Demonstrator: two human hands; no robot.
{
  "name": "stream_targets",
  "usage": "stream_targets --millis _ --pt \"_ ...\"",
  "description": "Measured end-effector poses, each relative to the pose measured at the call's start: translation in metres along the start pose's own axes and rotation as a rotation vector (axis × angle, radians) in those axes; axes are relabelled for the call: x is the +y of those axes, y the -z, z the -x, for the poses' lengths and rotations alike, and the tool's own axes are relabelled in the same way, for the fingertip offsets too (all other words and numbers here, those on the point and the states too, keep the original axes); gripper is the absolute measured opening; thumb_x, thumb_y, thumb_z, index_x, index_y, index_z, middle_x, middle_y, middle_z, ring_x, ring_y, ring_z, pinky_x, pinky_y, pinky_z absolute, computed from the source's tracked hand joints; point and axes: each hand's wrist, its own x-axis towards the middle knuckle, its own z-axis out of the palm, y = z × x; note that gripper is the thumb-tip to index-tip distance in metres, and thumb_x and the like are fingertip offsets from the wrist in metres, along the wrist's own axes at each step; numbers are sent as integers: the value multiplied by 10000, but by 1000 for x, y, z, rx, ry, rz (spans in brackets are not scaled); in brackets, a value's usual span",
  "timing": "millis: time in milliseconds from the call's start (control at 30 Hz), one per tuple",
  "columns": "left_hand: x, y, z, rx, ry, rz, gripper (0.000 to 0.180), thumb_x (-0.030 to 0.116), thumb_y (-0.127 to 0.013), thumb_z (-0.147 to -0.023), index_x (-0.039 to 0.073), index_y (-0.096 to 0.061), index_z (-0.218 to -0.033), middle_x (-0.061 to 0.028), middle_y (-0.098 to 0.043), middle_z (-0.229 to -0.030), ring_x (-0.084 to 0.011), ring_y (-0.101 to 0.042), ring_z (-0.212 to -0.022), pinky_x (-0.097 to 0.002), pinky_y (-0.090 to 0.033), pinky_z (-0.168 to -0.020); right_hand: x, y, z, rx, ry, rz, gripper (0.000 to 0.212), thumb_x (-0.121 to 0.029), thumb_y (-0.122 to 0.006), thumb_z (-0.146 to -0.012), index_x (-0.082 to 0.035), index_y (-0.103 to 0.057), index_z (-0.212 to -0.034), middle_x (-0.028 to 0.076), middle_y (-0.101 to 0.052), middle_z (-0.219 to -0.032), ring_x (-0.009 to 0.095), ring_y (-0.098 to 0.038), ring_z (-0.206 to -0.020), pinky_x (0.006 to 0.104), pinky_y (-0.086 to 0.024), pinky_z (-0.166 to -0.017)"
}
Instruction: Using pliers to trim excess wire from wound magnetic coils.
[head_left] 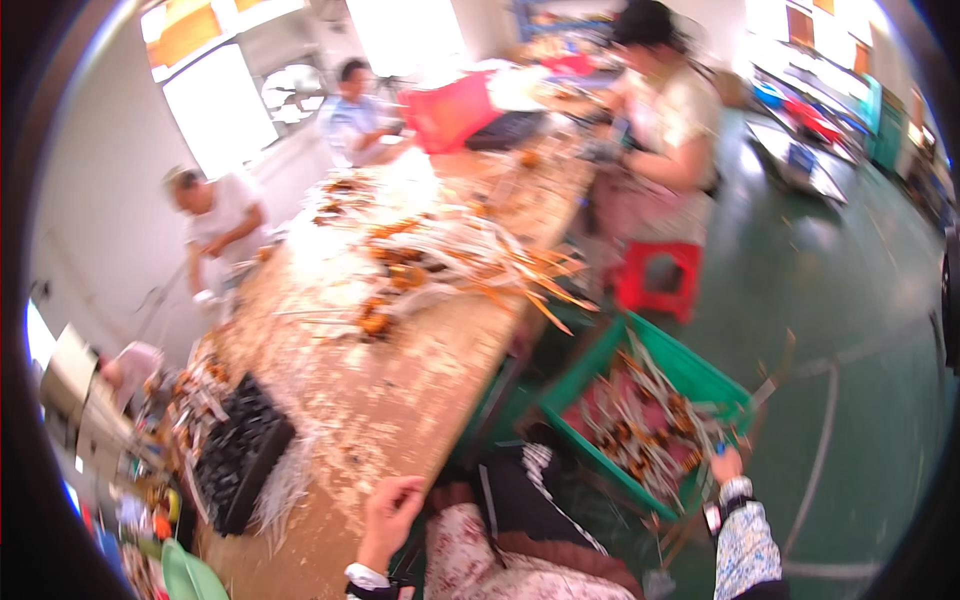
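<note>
My left hand (388, 512) rests on the near edge of the long wooden workbench (400, 380), fingers curled, with nothing visible in it. My right hand (727, 466) reaches down to the rim of a green plastic crate (585, 365) on the floor at my right. The crate holds several bundles of white wires with orange and brown ends (645, 420). Whether my right hand grips the rim or a bundle is hidden by blur. A wristwatch sits on my right wrist.
More wire bundles (440, 260) lie heaped along the bench. A black tray (240, 450) sits near its left edge. A red stool (658, 278) stands on the green floor. Three people work around the bench, and a red bin (450, 108) stands at the far end.
</note>
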Motion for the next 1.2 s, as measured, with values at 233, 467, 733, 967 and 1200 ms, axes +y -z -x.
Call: stream_targets --millis 233,467,733,967,1200 --pt "0 -12 -3 -50 -153 -64 187 123 -612 -842 74 -652 -1018 -69 -613 -868 -215 -571 -862 -341 -445 -824 -2 -157 -153 55 116 253 414 -361 -659 -748 13 -602 -916 198 -636 -859 371 -628 -801 461 -513 -698" --pt "17 -15 -2 -5 -110 -119 215 118 -612 -814 93 -646 -1024 -97 -557 -877 -270 -538 -858 -358 -423 -760 -87 -145 -227 231 306 173 346 -253 -626 -775 9 -587 -998 133 -587 -800 287 -592 -756 397 -491 -686" --pt "9 -15 -8 -4 -180 -163 232 140 -614 -814 115 -640 -1043 -98 -535 -849 -276 -519 -839 -378 -410 -749 -75 -41 -174 436 337 126 316 -129 -588 -807 5 -569 -1092 60 -532 -732 192 -551 -705 323 -465 -674" --pt "-2 -7 8 -5 -190 -96 247 116 -618 -820 115 -640 -1066 -88 -582 -890 -252 -553 -864 -360 -432 -789 -183 136 -32 601 471 -219 374 -142 -575 -862 24 -492 -1187 145 -501 -964 241 -517 -867 331 -419 -784" --pt "34 -43 -5 -139 -399 209 228 60 -627 -814 58 -633 -1042 -119 -579 -947 -287 -564 -855 -368 -469 -739 -241 250 119 710 904 -462 593 -36 -638 -783 47 -377 -1309 130 -508 -949 203 -515 -830 322 -423 -785"
